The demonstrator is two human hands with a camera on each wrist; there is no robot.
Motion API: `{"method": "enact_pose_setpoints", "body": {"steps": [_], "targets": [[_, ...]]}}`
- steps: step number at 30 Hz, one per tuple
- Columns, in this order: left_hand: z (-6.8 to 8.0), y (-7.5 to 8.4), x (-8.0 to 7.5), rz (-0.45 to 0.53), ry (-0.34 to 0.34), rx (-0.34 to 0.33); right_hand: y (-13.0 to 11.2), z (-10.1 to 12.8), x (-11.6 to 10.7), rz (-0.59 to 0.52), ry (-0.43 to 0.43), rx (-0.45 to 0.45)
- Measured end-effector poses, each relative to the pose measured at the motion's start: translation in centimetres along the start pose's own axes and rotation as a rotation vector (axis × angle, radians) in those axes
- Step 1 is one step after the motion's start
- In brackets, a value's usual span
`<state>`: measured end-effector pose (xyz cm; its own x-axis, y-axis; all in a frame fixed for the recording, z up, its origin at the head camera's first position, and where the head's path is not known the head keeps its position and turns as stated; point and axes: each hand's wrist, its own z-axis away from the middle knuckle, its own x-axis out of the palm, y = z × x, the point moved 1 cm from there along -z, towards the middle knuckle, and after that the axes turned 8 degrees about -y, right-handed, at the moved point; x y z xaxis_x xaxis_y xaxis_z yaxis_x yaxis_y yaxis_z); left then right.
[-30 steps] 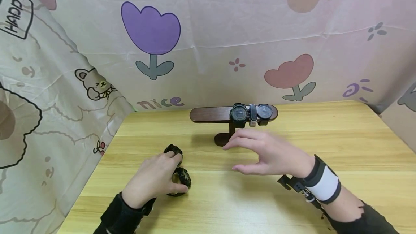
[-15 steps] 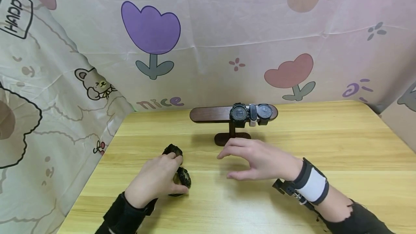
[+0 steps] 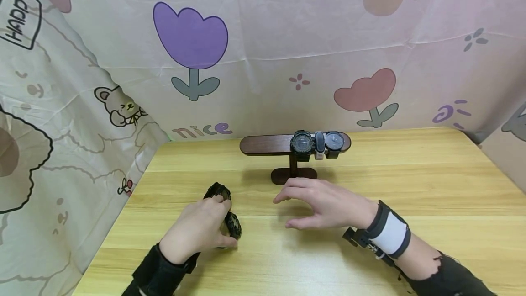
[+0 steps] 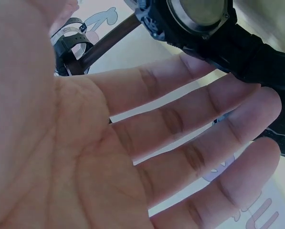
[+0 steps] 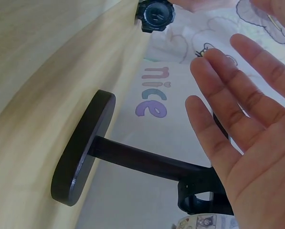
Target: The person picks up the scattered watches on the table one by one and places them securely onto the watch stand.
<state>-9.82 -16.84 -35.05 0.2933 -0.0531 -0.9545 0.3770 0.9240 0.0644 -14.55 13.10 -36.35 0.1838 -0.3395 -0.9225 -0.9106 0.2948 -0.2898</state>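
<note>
Resting near the bench's [image 3: 411, 168] left front corner, the black watch [image 3: 230, 223] lies under the left hand [image 3: 197, 232], whose fingers curl round its strap, seemingly to steady it. The right hand [image 3: 324, 204] hovers beside it, fingers spread and holding nothing, before the wooden watch stand [image 3: 267, 144] carrying three watches [image 3: 318, 142].

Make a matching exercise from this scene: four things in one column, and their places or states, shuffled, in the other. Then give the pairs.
Things:
1. left hand
2. right hand
3. wooden stand
4. white-banded watch

Places or states:
A. hangs on the bar between two black watches
B. fingers spread, holds nothing
C. stands at the back of the table
D. grips a black watch

Pairs: 1-D, 2-B, 3-C, 4-A
</note>
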Motion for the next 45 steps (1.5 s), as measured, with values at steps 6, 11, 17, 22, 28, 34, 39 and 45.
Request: {"method": "enact_pose_setpoints", "body": {"steps": [6,11,17,22,28,34,39,45], "targets": [[0.0,0.0,0.1,-0.005,0.010,0.014,0.2,0.0,0.2,-0.017,-0.022,0.027],[0.0,-0.1,0.1,-0.016,0.034,0.048,0.3,0.1,0.3,-0.028,-0.036,0.050],[-0.1,0.0,-0.1,-0.048,0.110,0.110,0.4,0.1,0.3,-0.033,-0.045,0.060],[-0.2,0.1,-0.4,-0.085,0.197,0.158,0.5,0.1,0.3,-0.032,-0.044,0.057],[-0.1,0.2,-0.6,-0.097,0.333,0.227,0.6,0.1,0.4,-0.032,-0.036,0.055],[-0.3,0.3,-0.8,-0.040,0.476,0.320,0.7,0.1,0.4,-0.047,-0.019,0.055],[-0.4,0.5,-1.0,-0.012,0.568,0.370,0.8,0.0,0.4,-0.065,-0.002,0.060],[-0.4,0.7,-1.2,0.034,0.649,0.425,0.6,-0.2,0.4,-0.079,0.022,0.068]]}}
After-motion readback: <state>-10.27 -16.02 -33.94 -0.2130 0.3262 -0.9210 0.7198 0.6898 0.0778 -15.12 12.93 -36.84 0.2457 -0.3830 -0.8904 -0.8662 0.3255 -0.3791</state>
